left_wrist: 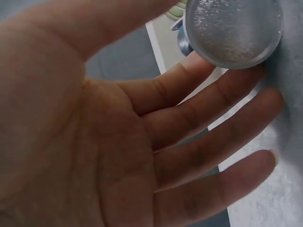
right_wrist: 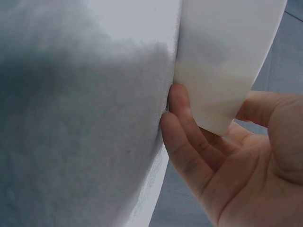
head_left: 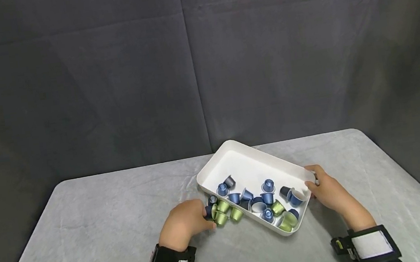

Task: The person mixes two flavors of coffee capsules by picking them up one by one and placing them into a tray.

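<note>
Here we are tipping the white tray (head_left: 251, 161) with our right hand (head_left: 331, 192) gripping its corner, so the capsules (head_left: 261, 201) slide toward our left hand (head_left: 184, 225), cupped with fingers relaxed on the tabletop (head_left: 99, 225) beside the low edge.

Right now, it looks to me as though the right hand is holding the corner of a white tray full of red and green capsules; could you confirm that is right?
Not quite: the capsules are blue and green, not red, as the head view shows. The right hand does hold the corner of the white tray.
</note>
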A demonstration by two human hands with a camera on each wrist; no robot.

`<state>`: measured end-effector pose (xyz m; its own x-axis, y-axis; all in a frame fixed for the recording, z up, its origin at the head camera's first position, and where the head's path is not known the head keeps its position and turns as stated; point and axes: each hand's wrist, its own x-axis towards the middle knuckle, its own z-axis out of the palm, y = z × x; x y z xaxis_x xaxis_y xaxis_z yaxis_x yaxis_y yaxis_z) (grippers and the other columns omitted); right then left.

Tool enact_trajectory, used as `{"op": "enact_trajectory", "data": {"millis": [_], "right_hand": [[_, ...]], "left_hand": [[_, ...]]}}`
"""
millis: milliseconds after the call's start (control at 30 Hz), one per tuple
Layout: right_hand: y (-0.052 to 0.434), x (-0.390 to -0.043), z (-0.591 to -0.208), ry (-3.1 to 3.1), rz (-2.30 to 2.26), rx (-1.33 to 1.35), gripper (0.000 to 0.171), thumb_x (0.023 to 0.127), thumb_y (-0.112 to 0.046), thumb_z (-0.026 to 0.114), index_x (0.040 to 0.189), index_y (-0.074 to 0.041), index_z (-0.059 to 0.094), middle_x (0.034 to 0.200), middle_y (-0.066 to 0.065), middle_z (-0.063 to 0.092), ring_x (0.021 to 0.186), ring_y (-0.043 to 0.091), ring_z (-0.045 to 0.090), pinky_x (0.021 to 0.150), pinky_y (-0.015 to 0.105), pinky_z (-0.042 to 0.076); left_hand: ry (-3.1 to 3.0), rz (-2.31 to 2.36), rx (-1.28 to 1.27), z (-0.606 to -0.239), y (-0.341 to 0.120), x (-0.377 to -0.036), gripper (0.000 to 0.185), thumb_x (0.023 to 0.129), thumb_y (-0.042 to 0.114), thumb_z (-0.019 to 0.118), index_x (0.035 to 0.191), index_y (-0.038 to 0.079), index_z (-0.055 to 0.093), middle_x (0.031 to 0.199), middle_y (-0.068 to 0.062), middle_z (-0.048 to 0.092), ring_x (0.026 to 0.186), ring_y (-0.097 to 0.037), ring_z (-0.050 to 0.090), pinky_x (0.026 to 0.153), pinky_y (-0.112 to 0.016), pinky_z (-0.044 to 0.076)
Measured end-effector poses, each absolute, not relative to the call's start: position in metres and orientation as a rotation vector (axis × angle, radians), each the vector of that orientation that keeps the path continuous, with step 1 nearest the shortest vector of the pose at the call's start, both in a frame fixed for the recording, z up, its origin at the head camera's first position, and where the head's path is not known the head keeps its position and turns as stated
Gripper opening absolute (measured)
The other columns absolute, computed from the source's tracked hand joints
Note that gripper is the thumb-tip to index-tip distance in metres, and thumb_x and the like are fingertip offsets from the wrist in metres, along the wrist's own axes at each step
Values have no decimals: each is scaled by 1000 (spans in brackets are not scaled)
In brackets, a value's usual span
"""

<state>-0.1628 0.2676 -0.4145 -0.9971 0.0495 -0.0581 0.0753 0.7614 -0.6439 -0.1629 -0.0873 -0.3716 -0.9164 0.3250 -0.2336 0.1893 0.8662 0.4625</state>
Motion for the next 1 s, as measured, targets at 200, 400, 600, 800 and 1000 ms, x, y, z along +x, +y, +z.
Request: {"op": "enact_trajectory", "data": {"millis": [200,400,600,800,1000], "right_hand": [[267,-163,-414,2917,-1064,94,47,100,-5,51,140,11,32,97,24,60,70,22,58,59,34,44],[267,-163,-414,2914,-1052,97,47,100,-6,50,140,11,31,100,26,59,70,22,58,59,34,44],[267,-163,-413,2919,-1042,95,47,100,-6,51,140,11,32,101,27,59,70,22,58,59,34,44],[267,-163,-413,2923,-1028,93,47,100,-6,50,140,11,32,99,25,59,70,22,58,60,34,44],[267,-163,-412,2915,-1031,103,47,100,-6,50,140,11,31,97,24,59,71,22,57,60,34,44]], "left_hand": [[2692,607,370,-374,-88,-165,36,70,22,90,80,9,57,73,0,54,62,-18,48,57,-31,41],[2704,602,400,-376,-89,-165,33,66,17,91,80,8,61,76,0,57,64,-17,50,58,-32,44],[2752,560,433,-376,-89,-165,29,66,18,89,73,12,61,70,3,56,60,-15,49,54,-31,42],[2771,553,452,-376,-90,-165,30,69,18,87,71,14,58,67,5,53,59,-13,48,54,-30,39],[2775,575,427,-371,-92,-165,26,72,18,85,81,12,62,75,3,57,64,-14,50,59,-32,43]]}}
